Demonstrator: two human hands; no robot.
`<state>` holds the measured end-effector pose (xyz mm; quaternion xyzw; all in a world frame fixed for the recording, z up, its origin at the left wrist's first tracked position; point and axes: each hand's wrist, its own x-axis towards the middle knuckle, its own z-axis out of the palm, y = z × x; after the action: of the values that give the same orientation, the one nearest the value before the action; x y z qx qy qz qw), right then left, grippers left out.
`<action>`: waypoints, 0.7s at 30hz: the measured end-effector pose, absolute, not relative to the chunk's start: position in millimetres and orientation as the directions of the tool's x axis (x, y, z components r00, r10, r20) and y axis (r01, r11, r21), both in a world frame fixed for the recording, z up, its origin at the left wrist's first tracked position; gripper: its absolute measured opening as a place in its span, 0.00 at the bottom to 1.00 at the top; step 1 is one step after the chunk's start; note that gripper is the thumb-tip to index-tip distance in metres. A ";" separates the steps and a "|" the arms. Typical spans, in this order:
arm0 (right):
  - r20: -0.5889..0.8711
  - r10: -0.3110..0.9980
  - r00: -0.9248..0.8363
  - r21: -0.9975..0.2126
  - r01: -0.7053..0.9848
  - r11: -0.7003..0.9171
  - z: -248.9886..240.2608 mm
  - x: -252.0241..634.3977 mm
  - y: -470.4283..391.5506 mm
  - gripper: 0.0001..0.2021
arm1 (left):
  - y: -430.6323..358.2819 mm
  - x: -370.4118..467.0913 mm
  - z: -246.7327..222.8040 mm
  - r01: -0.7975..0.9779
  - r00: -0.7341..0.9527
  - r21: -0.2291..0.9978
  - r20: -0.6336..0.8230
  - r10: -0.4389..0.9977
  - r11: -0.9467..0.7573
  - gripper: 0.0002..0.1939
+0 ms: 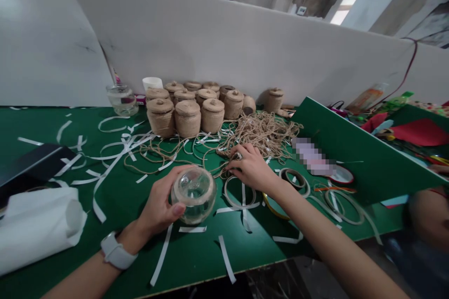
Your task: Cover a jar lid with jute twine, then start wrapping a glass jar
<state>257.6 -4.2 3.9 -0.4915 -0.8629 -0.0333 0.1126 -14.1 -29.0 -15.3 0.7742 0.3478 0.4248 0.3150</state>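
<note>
A round clear glass jar [194,195] stands near the front of the green table. My left hand [163,201] is wrapped round its left side, thumb at the front. My right hand [250,166] is to the right of the jar, its fingers curled down at the near left edge of a tangled pile of brown twine [268,133]. The fingertips meet the strands there. Loose twine [154,153] trails left from the pile, behind the jar. Behind it stand several lidded jars wrapped in twine [187,119].
White strips [114,163] and tape rolls [293,178] lie about the green table [196,261]. Another glass jar [122,100] stands at the back left, a white roll [38,226] front left. A green panel [361,154] rises at the right; a person's arm [430,215] shows beyond it.
</note>
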 end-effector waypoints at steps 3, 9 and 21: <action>0.216 0.831 -0.512 -0.078 0.840 0.538 4.3 260.0 0.4 0.07 | -28.8 -13.9 -14.7 0.272 0.398 0.787 0.432 0.809 -0.554 0.41; 0.344 0.833 -0.433 -0.338 0.771 0.540 22.3 280.4 12.7 0.06 | -29.2 -14.9 -16.5 0.257 0.400 0.792 0.434 0.807 -0.553 0.41; 0.402 0.858 0.320 -0.856 0.464 0.228 170.6 347.5 118.5 0.14 | -28.3 -10.8 -11.7 0.280 0.390 0.743 0.491 0.779 -0.608 0.38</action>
<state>347.5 118.5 170.6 -0.5951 -0.5553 0.1779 0.5530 -10.8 -28.3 -11.7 0.7831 0.3380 0.4369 0.2857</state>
